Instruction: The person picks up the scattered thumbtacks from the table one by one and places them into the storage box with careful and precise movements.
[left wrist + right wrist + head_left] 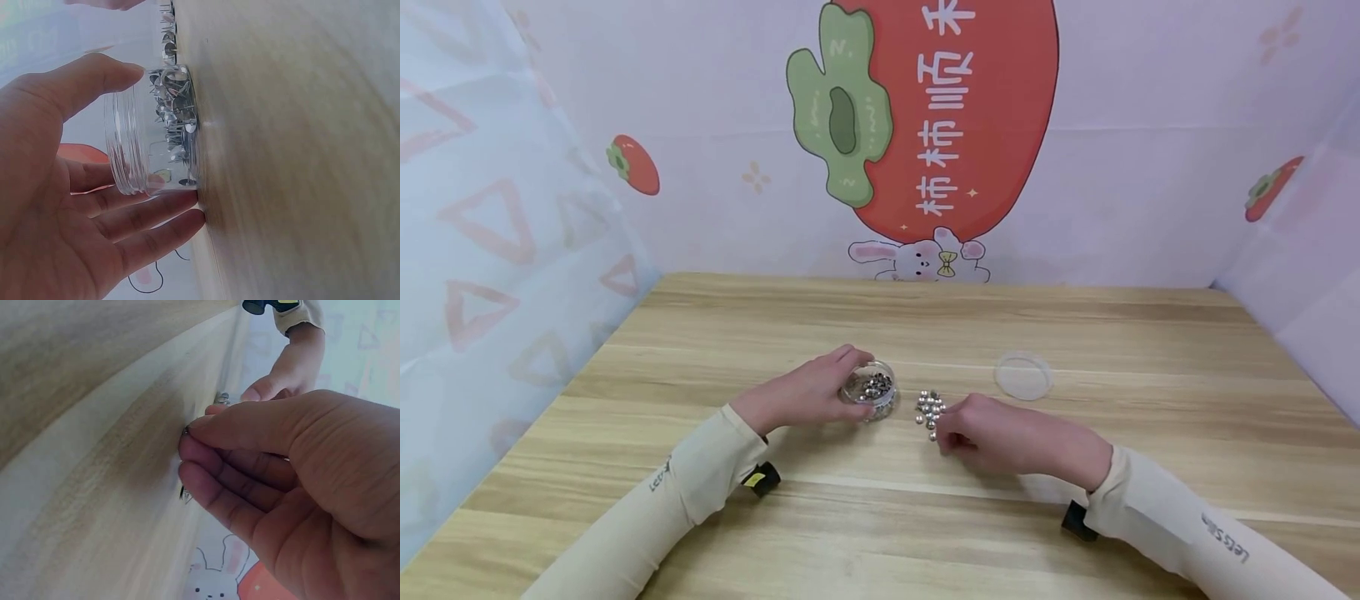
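Observation:
My left hand (811,392) holds a clear round plastic jar (128,147) upright on the table, thumb on one side and fingers around the other. Silver thumbtacks (172,109) lie in the bottom of the jar. To the jar's right is a loose pile of silver thumbtacks (928,405) on the wood. At the pile's right edge, my right hand (1011,433) is low over the table with its fingers curled. Its thumb and index finger pinch a tiny dark bit of a thumbtack (186,430), mostly hidden by the fingertips.
A clear round lid (1024,377) lies flat on the wooden table (865,533), behind the right hand. A printed cloth backdrop (1112,183) stands along the table's back edge, with more cloth at both sides.

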Tool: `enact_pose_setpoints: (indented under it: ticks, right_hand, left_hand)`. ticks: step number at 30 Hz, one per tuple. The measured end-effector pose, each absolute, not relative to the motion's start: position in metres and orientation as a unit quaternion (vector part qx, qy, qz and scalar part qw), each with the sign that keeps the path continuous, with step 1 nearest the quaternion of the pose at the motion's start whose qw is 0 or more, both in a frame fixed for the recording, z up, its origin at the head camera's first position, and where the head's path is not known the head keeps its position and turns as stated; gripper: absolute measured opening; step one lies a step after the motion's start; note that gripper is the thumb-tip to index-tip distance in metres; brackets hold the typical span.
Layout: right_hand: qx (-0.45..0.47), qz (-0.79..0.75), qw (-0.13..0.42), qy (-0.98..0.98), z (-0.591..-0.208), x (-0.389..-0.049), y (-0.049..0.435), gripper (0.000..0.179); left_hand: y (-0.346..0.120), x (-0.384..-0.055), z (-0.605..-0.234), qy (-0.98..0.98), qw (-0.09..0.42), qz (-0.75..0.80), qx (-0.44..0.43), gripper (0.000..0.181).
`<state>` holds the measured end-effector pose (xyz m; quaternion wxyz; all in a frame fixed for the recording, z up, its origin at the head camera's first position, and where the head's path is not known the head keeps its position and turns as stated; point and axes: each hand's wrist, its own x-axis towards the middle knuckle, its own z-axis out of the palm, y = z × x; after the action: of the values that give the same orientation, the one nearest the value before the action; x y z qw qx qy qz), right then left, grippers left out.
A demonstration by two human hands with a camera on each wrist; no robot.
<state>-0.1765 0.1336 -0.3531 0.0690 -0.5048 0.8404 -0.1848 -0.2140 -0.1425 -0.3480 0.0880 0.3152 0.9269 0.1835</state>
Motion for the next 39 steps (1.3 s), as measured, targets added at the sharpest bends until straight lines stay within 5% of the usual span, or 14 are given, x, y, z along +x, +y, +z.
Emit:
enact_pose_setpoints:
  ticks: [17,39]
  right_hand:
    - [-0.503,-0.172,0.072,0.844,-0.347,-0.178,0.126,0.020]
    - [-0.517,-0.231,-0.015,0.824,-0.300,-0.210,0.078,0.010]
  left_hand:
    - [-0.150,-0.214,-0.347,0.926,0.090,0.187,0.314,0.069]
    - [-0.145,-0.216,-0.348,0.922,0.103,0.197,0.317,0.064]
